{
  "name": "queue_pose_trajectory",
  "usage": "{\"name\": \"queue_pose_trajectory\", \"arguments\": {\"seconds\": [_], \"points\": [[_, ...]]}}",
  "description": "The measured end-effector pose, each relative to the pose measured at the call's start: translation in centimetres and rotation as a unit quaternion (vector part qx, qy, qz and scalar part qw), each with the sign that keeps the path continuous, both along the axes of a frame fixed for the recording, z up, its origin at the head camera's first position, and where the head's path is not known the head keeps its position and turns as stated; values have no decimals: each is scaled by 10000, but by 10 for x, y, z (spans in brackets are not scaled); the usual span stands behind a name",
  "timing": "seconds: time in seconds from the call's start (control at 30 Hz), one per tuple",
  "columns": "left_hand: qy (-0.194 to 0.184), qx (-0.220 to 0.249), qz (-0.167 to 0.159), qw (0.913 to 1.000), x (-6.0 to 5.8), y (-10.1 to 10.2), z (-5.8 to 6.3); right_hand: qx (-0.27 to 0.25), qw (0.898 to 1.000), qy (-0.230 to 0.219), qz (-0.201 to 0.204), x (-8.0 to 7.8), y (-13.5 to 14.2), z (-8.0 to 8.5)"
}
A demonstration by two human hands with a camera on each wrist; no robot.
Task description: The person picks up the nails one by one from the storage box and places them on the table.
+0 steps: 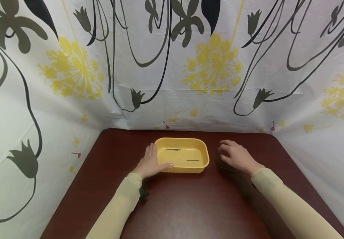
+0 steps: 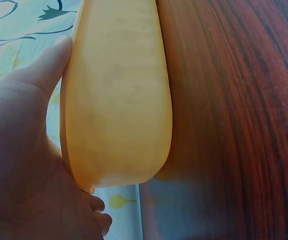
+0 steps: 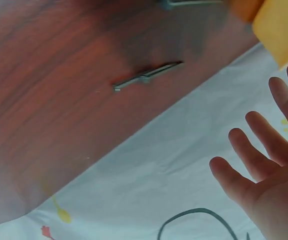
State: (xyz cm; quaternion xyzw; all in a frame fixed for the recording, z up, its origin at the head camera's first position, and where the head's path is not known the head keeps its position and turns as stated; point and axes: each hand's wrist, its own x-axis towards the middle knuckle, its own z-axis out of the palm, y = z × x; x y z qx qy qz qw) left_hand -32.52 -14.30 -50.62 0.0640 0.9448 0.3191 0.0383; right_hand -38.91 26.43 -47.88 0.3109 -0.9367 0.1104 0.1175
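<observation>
The left hand (image 1: 151,165) is spread around a corner of the yellow plastic tray (image 1: 184,170), its thumb lying over the near rim and its straight fingers along the left end. The right hand (image 1: 236,156) is off to the tray's right, its fingers loosely bent and parted, with nothing visible between them. The tray stands upright near the far edge of the dark-red wooden counter (image 1: 190,205), with a few thin nails (image 1: 193,160) lying flat on its floor. More loose nails (image 3: 146,76) lie on the counter near the right hand (at least two cross or overlap; I can't tell which).

The left thumb on the rim is the likeliest source of trouble: pressing down hard could tip the light-looking tray and slide its nails to one side. Fingertips closing on the overlapping nails might lift both or drop one, since such slim shafts offer little to pinch. A careless sweep could roll them towards the floral cloth (image 3: 174,145) beyond the edge.
</observation>
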Motion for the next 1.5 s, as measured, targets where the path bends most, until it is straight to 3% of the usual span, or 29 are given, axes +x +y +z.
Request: {"name": "queue_pose_trajectory", "arguments": {"seconds": [0.33, 0.6, 1.03, 1.5], "points": [[-8, 45, -18, 10000, 2, 0, 1, -398, 9992, -49, 37, 1, -34, 13], [-7, 13, -19, 10000, 1, 1, -1, -513, 9977, -164, 417, 2, -68, 14], [-23, -3, 20, 10000, 2, 0, 0, -305, 9942, -476, 916, -6, -113, 3], [-22, -8, 29, 10000, 0, -1, -1, 45, 9869, -955, 1302, -9, -133, -16]]}}
